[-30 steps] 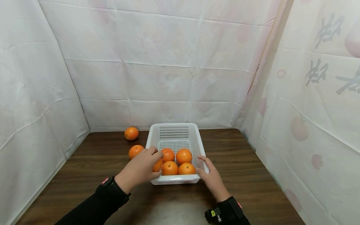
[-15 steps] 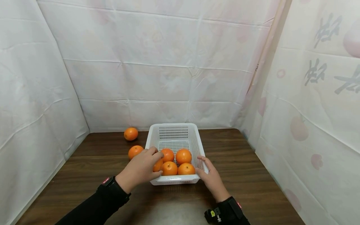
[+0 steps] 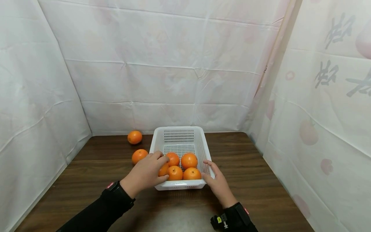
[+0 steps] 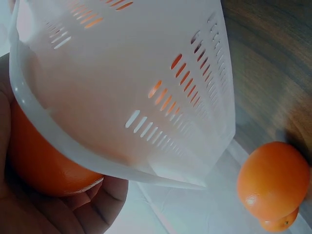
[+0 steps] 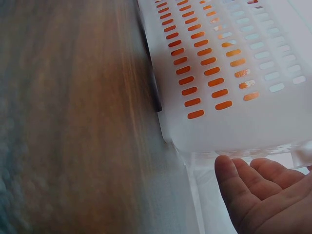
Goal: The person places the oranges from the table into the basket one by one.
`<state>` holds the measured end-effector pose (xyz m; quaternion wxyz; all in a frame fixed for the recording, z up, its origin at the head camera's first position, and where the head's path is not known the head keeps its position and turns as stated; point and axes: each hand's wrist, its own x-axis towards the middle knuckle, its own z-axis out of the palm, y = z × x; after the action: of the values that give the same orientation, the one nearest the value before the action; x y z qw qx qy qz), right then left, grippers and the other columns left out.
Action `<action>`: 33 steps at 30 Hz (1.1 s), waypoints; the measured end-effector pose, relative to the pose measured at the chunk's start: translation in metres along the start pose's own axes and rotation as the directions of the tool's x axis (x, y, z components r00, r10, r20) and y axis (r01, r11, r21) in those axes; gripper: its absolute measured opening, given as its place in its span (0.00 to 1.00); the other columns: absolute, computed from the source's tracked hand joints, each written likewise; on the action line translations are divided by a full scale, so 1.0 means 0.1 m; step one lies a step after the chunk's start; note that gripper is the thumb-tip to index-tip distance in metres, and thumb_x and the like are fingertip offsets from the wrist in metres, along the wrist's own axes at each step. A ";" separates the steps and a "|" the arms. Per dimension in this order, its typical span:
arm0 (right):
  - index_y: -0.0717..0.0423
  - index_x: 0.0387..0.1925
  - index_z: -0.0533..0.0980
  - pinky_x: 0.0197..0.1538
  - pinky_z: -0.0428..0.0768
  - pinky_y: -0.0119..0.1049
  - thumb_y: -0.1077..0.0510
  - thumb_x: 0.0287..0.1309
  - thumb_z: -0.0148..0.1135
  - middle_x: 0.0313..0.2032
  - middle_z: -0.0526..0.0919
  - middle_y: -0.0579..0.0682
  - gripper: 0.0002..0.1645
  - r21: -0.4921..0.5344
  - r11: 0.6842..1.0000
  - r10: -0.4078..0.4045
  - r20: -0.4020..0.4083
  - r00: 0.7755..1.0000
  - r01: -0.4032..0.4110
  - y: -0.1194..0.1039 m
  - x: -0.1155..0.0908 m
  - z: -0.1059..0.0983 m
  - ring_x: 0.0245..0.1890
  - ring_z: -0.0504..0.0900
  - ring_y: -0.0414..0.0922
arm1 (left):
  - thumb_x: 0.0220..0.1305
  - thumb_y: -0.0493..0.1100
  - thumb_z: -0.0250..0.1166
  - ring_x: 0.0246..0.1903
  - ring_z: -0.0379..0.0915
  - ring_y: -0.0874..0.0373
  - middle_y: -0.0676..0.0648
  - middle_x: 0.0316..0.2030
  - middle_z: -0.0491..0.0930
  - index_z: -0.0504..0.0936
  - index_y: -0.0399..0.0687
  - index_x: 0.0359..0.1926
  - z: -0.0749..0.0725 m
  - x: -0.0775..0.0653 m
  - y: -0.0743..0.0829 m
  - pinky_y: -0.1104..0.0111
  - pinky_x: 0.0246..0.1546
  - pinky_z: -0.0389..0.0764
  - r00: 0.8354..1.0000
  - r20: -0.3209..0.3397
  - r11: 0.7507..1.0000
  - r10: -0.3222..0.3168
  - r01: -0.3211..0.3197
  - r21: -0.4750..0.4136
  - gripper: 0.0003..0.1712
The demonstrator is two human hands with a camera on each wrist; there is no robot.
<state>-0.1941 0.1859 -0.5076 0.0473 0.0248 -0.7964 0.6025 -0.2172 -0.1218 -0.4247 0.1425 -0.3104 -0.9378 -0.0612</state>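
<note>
A white plastic basket [image 3: 185,184] with slotted walls stands on the table, holding several oranges near its front. At its front left corner my left hand [image 3: 147,170] grips an orange [image 3: 163,169] just inside the rim. The left wrist view has that orange [image 4: 53,156] against the palm, with the fingers [image 4: 105,207] curled beneath it, partly hidden by the rim. Over the front right corner, my right hand [image 3: 218,184] holds the basket's rim. Its thumb [image 5: 229,178] and fingers meet the rim in the right wrist view.
Two loose oranges lie on the dark wooden table [image 3: 240,154] left of the basket: one orange [image 3: 139,156] beside my left hand, another orange [image 3: 135,137] farther back. White printed cloth [image 3: 174,87] walls off the back and both sides.
</note>
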 end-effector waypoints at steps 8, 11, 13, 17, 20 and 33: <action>0.42 0.73 0.72 0.77 0.58 0.73 0.52 0.69 0.66 0.81 0.64 0.57 0.32 -0.003 1.000 -0.004 -0.001 1.000 0.004 0.01 0.02 0.00 0.81 0.60 0.61 | 0.59 0.62 0.77 0.33 0.68 0.60 0.52 0.44 0.76 0.83 0.58 0.57 0.03 0.01 -0.01 0.68 0.33 0.73 1.000 -0.003 1.000 -0.008 0.008 -0.013 0.29; 0.41 0.73 0.72 0.77 0.59 0.72 0.51 0.69 0.66 0.80 0.64 0.56 0.32 -0.008 1.000 -0.007 -0.001 1.000 0.007 0.01 0.02 0.00 0.81 0.61 0.61 | 0.60 0.63 0.77 0.33 0.68 0.61 0.52 0.43 0.76 0.84 0.57 0.57 0.05 0.02 -0.02 0.69 0.32 0.73 1.000 -0.013 1.000 0.000 0.000 -0.014 0.29; 0.42 0.73 0.72 0.77 0.60 0.71 0.52 0.69 0.66 0.80 0.64 0.56 0.32 -0.013 1.000 -0.008 -0.001 1.000 0.008 0.02 0.01 0.00 0.80 0.61 0.61 | 0.60 0.63 0.76 0.33 0.68 0.61 0.52 0.43 0.76 0.84 0.57 0.56 0.07 0.01 -0.02 0.69 0.32 0.73 1.000 -0.020 1.000 0.004 -0.005 -0.021 0.29; 0.44 0.73 0.71 0.76 0.60 0.71 0.53 0.70 0.66 0.80 0.65 0.56 0.33 -0.017 1.000 -0.011 0.000 1.000 0.011 0.03 0.01 0.00 0.80 0.62 0.60 | 0.61 0.63 0.75 0.33 0.68 0.62 0.52 0.44 0.77 0.85 0.58 0.57 0.11 0.00 -0.03 0.70 0.33 0.73 0.999 -0.033 1.000 0.018 -0.019 -0.025 0.27; 0.44 0.73 0.71 0.77 0.60 0.71 0.52 0.69 0.66 0.80 0.64 0.56 0.33 -0.010 1.000 -0.008 0.001 1.000 0.008 0.02 0.01 0.00 0.80 0.62 0.60 | 0.62 0.63 0.74 0.33 0.69 0.62 0.52 0.44 0.77 0.86 0.60 0.56 0.14 0.00 -0.05 0.70 0.33 0.74 0.998 -0.052 0.999 0.034 -0.036 -0.034 0.25; 0.45 0.73 0.72 0.76 0.61 0.71 0.53 0.70 0.66 0.80 0.64 0.57 0.32 -0.010 1.000 0.006 0.000 1.000 -0.006 -0.01 -0.01 0.00 0.80 0.62 0.61 | 0.63 0.60 0.75 0.33 0.70 0.61 0.52 0.42 0.78 0.88 0.60 0.52 0.23 0.01 -0.08 0.68 0.34 0.75 0.991 -0.112 0.995 0.071 -0.078 -0.057 0.20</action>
<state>-0.1931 0.1853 -0.5068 0.0456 0.0218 -0.7995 0.5985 -0.2284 -0.1232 -0.4470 0.1866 -0.3457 -0.9140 -0.1013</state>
